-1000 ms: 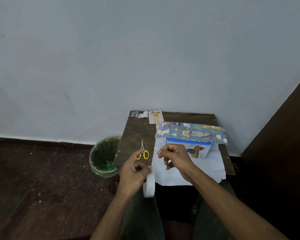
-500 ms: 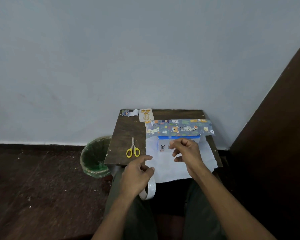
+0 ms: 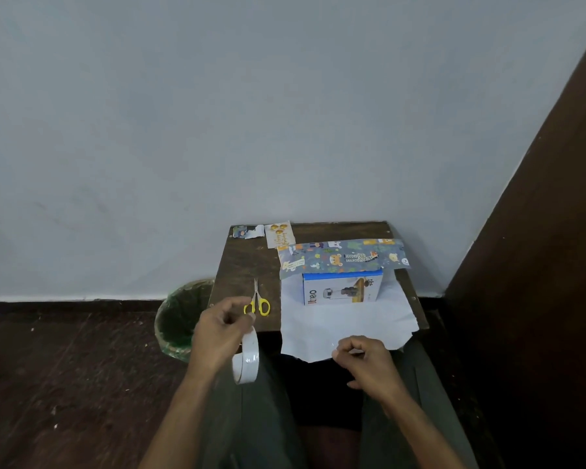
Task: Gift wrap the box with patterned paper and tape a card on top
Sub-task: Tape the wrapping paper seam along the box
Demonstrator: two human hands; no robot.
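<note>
Box: blue-and-white cardboard box [image 3: 342, 287], long axis left-right, printed face toward the person, on white-backed patterned paper [image 3: 344, 324].
Left hand [image 3: 219, 336]: pinches white tape roll [image 3: 246, 358].
Right hand [image 3: 369, 362]: fingers curled, pinching the paper's near edge.
Nearby: yellow-handled scissors [image 3: 257, 301], tips away.

Both my forearms reach forward and up from the bottom edge, bare, over my lap. Left hand [image 3: 222, 336] raised, back to camera, fingers curled, a tape roll [image 3: 246, 358] hanging from its grip. Right hand [image 3: 369, 363] lower, knuckles up, fingertips pinched together. Whether it holds anything is unclear.
</note>
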